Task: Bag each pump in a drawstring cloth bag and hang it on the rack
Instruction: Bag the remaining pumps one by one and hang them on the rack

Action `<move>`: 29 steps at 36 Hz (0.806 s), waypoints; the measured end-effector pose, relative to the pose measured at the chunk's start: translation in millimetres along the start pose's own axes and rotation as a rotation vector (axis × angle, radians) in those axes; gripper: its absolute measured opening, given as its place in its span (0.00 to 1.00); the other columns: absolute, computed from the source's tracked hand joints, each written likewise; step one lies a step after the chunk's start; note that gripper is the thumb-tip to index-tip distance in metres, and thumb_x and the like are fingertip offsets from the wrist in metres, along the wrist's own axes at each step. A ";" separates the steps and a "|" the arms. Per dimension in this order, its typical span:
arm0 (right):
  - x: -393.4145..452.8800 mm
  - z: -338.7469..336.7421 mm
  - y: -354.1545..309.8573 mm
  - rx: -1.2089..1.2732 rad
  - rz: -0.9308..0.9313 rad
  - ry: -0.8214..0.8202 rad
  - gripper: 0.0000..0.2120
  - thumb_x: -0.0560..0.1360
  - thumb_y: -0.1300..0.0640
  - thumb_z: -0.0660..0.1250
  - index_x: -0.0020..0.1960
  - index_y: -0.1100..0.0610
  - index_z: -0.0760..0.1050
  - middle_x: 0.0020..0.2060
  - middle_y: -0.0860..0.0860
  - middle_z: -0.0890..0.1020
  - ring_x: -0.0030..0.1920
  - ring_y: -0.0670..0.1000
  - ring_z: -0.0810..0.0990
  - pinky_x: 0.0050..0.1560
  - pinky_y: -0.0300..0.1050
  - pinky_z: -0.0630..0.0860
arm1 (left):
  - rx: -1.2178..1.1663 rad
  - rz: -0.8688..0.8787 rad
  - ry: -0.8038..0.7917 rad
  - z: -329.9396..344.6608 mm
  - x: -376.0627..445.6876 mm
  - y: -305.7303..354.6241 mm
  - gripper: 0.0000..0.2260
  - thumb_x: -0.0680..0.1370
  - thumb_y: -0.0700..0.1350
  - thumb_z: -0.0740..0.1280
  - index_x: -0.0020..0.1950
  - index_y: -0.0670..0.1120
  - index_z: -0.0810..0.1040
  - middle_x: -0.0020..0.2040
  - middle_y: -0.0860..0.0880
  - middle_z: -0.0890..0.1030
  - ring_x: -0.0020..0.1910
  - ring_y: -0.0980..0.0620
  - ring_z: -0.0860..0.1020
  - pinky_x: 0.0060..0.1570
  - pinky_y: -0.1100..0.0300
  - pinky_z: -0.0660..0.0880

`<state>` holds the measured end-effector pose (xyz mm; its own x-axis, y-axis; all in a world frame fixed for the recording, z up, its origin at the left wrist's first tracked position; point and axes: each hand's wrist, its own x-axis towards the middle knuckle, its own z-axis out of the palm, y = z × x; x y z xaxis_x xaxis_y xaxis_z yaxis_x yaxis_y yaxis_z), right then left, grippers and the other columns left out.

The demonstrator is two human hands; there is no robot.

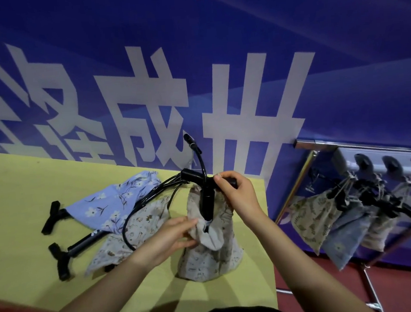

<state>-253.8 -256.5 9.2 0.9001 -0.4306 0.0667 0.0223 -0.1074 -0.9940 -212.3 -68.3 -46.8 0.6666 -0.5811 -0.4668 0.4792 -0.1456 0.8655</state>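
Near the centre of the frame a black hand pump with a T-shaped handle and a curved hose stands upright, its barrel sunk into a beige printed drawstring cloth bag that sits on the yellow-green table top.

The pump looks rigid and fairly light, so its handle seems the natural place to take hold; the springy hose rising above it would likely resist being tucked in. The bag is soft and limp, holds no shape of its own, and is best held at the rim of its mouth.

The right hand has its fingers curled over the right end of the handle, gripping it, with what looks like a thin cord caught near the thumb. The left hand pinches the folded-down edge of the bag's mouth just beside the barrel.

At left lie more black pumps under a blue floral bag. At right, filled bags hang on the chrome rack.
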 end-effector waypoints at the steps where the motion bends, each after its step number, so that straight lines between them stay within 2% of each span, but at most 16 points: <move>1: -0.3 -1.8 -0.6 -0.002 0.003 -0.011 0.06 0.77 0.55 0.69 0.47 0.58 0.80 0.40 0.50 0.82 0.39 0.41 0.78 0.40 0.32 0.74 | -0.022 0.016 0.004 1.0 -1.1 4.0 0.11 0.76 0.45 0.68 0.50 0.38 0.80 0.48 0.40 0.83 0.49 0.46 0.82 0.51 0.53 0.78; 4: -1.9 -9.3 -1.1 0.036 0.029 -0.047 0.06 0.76 0.56 0.69 0.48 0.59 0.82 0.39 0.48 0.83 0.37 0.40 0.79 0.38 0.31 0.73 | -0.120 0.076 0.078 1.9 -3.4 20.8 0.10 0.75 0.45 0.68 0.51 0.40 0.80 0.47 0.42 0.84 0.49 0.47 0.82 0.56 0.49 0.76; 7: -5.8 -16.3 -0.2 0.124 0.062 -0.078 0.06 0.75 0.59 0.70 0.50 0.57 0.83 0.42 0.47 0.84 0.41 0.41 0.81 0.39 0.30 0.73 | -0.183 0.133 0.181 -1.0 -7.2 39.8 0.08 0.77 0.43 0.66 0.53 0.41 0.81 0.47 0.43 0.84 0.48 0.48 0.82 0.49 0.54 0.76; 10: -9.4 -20.1 0.6 0.179 0.071 -0.095 0.06 0.75 0.59 0.69 0.50 0.56 0.84 0.44 0.48 0.85 0.46 0.44 0.82 0.42 0.33 0.75 | -0.160 0.180 0.259 -3.1 -12.7 51.8 0.07 0.79 0.42 0.65 0.51 0.42 0.81 0.47 0.44 0.84 0.47 0.48 0.82 0.49 0.55 0.77; 14: -12.6 -23.4 1.0 0.189 0.075 -0.074 0.06 0.75 0.59 0.69 0.50 0.55 0.84 0.45 0.49 0.85 0.46 0.46 0.82 0.42 0.35 0.76 | -0.090 0.227 0.338 -4.8 -16.0 56.5 0.05 0.80 0.42 0.65 0.48 0.42 0.80 0.46 0.44 0.82 0.44 0.49 0.79 0.46 0.58 0.76; 18: -18.1 -26.2 1.1 0.176 0.070 -0.052 0.06 0.76 0.59 0.69 0.50 0.56 0.84 0.42 0.47 0.84 0.40 0.42 0.81 0.37 0.32 0.73 | -0.072 0.262 0.431 -5.5 -18.0 54.5 0.05 0.79 0.42 0.66 0.43 0.44 0.78 0.40 0.47 0.79 0.40 0.51 0.77 0.43 0.60 0.76; 21: -23.5 -28.4 -0.8 0.176 0.065 -0.058 0.06 0.76 0.61 0.68 0.50 0.57 0.83 0.41 0.46 0.84 0.38 0.39 0.80 0.35 0.31 0.72 | -0.135 0.303 0.490 -7.4 -22.5 57.3 0.05 0.79 0.42 0.65 0.44 0.44 0.78 0.42 0.48 0.79 0.43 0.51 0.78 0.47 0.60 0.76; 24: -29.0 -28.8 -3.3 0.140 0.056 -0.086 0.06 0.76 0.60 0.68 0.50 0.56 0.83 0.43 0.46 0.84 0.39 0.40 0.80 0.35 0.32 0.73 | -0.262 0.278 0.459 -10.8 -26.7 71.0 0.06 0.80 0.43 0.65 0.47 0.42 0.79 0.47 0.45 0.81 0.49 0.48 0.79 0.53 0.57 0.76; 26: -31.9 -27.5 -5.0 0.129 0.054 -0.097 0.06 0.76 0.61 0.69 0.50 0.56 0.83 0.44 0.46 0.84 0.41 0.42 0.81 0.36 0.34 0.74 | -0.300 0.250 0.402 -10.2 -30.4 82.9 0.05 0.79 0.43 0.66 0.47 0.42 0.79 0.43 0.46 0.80 0.46 0.49 0.78 0.55 0.55 0.75; 29: -35.9 -23.2 -10.6 0.127 0.036 -0.112 0.07 0.75 0.63 0.69 0.48 0.53 0.83 0.43 0.45 0.85 0.42 0.43 0.82 0.36 0.34 0.75 | -0.203 0.239 0.315 -8.2 -33.8 94.9 0.04 0.78 0.43 0.67 0.45 0.43 0.79 0.37 0.49 0.78 0.41 0.50 0.76 0.55 0.54 0.74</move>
<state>-296.4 -260.8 19.4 0.9441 -0.3285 0.0273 0.0370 0.0232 -0.9990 -184.7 -56.0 49.6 0.8987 -0.3025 -0.3176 0.3719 0.1417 0.9174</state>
